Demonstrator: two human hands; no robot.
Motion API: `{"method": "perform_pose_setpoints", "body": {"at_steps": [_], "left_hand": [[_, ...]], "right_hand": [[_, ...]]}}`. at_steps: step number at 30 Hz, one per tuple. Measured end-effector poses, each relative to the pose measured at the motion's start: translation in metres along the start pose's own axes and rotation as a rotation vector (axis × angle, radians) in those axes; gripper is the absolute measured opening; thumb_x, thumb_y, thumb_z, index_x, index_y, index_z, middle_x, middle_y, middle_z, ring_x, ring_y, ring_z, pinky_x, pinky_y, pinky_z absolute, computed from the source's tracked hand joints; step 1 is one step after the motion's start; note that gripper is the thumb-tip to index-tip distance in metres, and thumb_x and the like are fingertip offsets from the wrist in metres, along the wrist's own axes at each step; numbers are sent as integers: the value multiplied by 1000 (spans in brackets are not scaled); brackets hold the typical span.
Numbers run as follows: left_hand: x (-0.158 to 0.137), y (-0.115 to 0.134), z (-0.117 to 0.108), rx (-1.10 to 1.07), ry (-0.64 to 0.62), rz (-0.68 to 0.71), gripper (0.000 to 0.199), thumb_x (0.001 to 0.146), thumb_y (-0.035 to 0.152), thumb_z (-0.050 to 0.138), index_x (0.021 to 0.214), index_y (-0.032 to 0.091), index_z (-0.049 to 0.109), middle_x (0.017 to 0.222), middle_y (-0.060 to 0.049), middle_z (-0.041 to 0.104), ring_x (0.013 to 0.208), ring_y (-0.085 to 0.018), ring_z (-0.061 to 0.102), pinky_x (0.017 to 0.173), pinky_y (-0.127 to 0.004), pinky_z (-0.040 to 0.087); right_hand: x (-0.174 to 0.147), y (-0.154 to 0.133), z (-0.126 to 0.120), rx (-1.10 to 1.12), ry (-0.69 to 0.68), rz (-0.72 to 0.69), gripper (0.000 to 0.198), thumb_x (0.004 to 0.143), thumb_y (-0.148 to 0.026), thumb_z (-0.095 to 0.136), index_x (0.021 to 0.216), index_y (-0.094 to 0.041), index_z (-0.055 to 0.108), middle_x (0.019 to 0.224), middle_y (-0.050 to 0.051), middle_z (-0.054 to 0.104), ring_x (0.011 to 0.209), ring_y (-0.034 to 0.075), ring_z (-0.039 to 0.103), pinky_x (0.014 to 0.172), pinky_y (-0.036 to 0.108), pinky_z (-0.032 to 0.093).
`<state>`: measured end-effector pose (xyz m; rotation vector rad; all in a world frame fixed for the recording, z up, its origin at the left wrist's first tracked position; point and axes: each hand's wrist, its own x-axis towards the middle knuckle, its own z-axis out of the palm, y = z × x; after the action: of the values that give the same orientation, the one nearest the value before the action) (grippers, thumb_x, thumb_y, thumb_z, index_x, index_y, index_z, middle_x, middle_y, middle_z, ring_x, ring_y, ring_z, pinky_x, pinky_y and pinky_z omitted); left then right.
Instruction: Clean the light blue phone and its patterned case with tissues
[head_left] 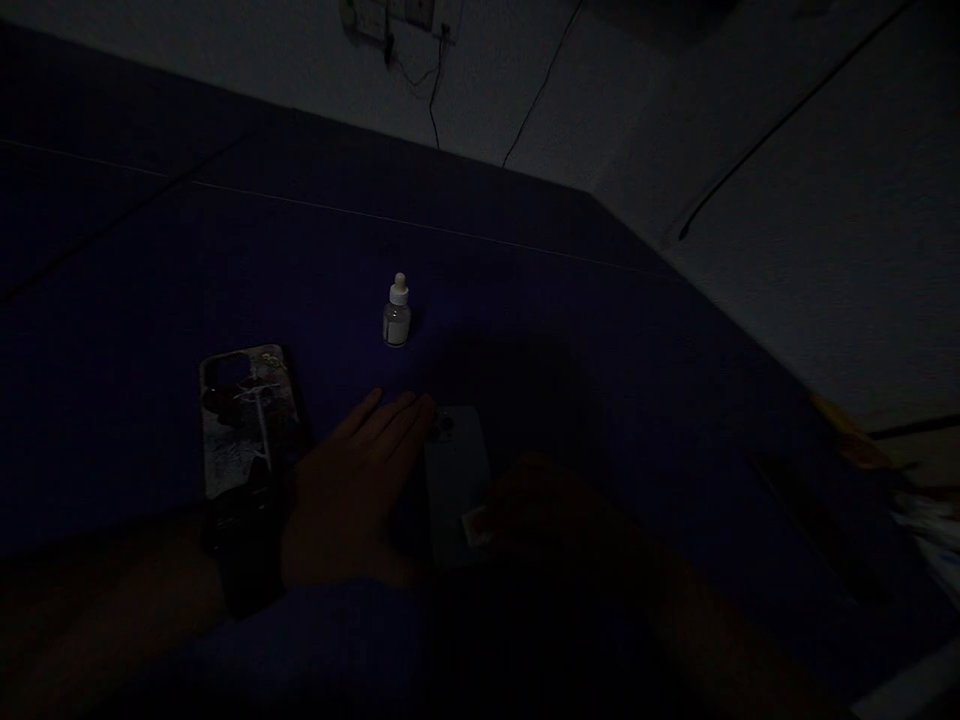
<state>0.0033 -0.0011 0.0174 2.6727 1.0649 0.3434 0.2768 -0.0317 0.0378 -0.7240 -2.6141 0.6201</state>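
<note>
Your forearms [112, 620] come in from the two lower corners, a dark watch [247, 570] strapped at the left wrist, and between your two hands lies a grey phone [456, 480], back upward, its lenses at the far end. Your left hand [364, 490] is laid out flat, fingers side by side and thumb out, its fingertips touching the phone's far left corner. Your right hand [559, 505] sits in deep shadow over the phone's right edge; its bent fingers close on a small white piece [476, 526] against the back, though you cannot tell where the thumb is. Under both grips spreads a dark blue surface [525, 250], crossed beyond your fingertips by a thin pale line. Farther out it meets a pale wall [622, 130], with a socket panel [405, 15] straight ahead of your left grip and thin dark cables [435, 95] running down from there. To the right of your right grip lie a long dark object [817, 525] and, past that, something yellow [851, 435], both too dim to identify. Just beyond your left fingertips stands an upright dropper bottle [397, 325], clear-walled and labelled, with a white collar and a pale bulb; its contents are too dark to read. Left of that grip, near your wrist, a patterned phone case [244, 420] lies back upward, its near end hidden by the watch.
</note>
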Motion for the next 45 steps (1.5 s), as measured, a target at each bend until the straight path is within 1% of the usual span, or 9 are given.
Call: {"method": "perform_pose_setpoints", "body": {"at_steps": [12,17,20,23,25,30,35,41,45], "left_hand": [[1,1,2,6,11,-8,138,58,85,67,159,4,18,158,-27,39,147,-44,36,124,-58,18],[1,2,1,7,21,-10,134,60,85,65,157,3,22,157,-27,41,145,-44,38,123,-58,20],[1,3,-1,15,16,-19,135,58,86,66,156,3,26,157,-27,41,146,-43,38,124,-57,19],[0,3,-1,19,6,-18,135,59,86,65,157,3,24,158,-27,40,146,-44,37,124,-58,19],[0,3,0,23,10,-14,134,60,84,65,157,3,22,158,-27,39,147,-43,36,124,-58,19],[-1,0,3,30,16,10,134,60,82,67,157,1,22,158,-28,38,147,-43,36,125,-57,16],[-1,0,2,3,28,11,133,62,83,65,158,4,20,158,-27,38,147,-44,36,124,-59,15],[0,2,-1,7,1,5,132,61,82,68,156,1,25,157,-29,39,147,-44,36,125,-58,14],[0,0,1,-2,25,25,131,62,83,67,157,4,24,158,-27,39,147,-44,37,124,-59,15]], "right_hand": [[3,1,11,70,81,100,21,103,-31,59,119,-24,69,109,6,70,98,16,63,83,30,52],[-1,-1,-4,51,-40,-36,20,101,-30,62,117,-22,70,105,5,73,101,17,64,89,34,47],[-3,0,-7,57,-64,3,20,101,-32,63,117,-23,70,104,4,73,99,16,64,87,34,46],[-4,4,-4,30,19,99,19,101,-29,62,118,-24,71,104,5,71,97,16,62,83,32,47],[-4,5,-3,18,32,72,19,102,-30,61,116,-24,71,104,6,71,97,17,62,85,34,47],[-3,3,-3,53,-90,-17,19,101,-35,62,112,-25,74,102,4,74,97,16,63,90,35,45],[2,5,0,12,78,112,20,102,-31,61,116,-24,72,102,4,73,96,16,63,85,33,47],[1,1,-3,39,-113,-55,19,101,-36,62,111,-24,73,104,2,75,97,16,64,89,35,44],[2,4,0,8,21,60,19,104,-33,58,112,-24,73,102,3,74,95,16,64,86,34,44]]}}
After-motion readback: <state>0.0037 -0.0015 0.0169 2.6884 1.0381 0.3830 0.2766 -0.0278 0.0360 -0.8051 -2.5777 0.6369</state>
